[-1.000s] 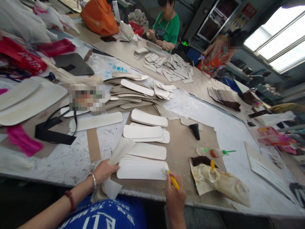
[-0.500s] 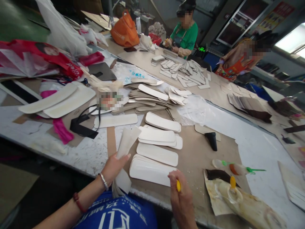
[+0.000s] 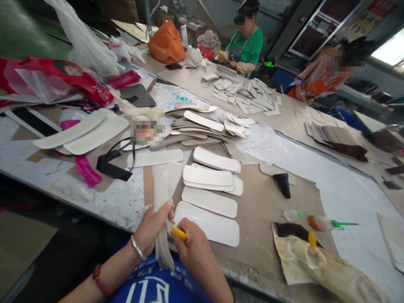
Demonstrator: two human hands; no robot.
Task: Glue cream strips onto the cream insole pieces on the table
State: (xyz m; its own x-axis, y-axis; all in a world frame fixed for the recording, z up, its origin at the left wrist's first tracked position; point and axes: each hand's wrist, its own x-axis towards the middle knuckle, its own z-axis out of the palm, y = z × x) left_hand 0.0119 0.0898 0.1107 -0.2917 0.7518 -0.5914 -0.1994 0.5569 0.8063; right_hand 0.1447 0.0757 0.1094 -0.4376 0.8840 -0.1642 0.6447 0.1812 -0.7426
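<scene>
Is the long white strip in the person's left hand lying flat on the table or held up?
Held up. The left hand grips the white strip near its middle, so it stands on end above the table edge.

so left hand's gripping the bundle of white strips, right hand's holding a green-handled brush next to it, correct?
Not quite: the handle is yellow, not green. In the head view the left hand grips the bundle of white strips, and the right hand holds the yellow-handled brush right beside it. The green you may have seen is on the glue bottles lying further right on the table.
</scene>
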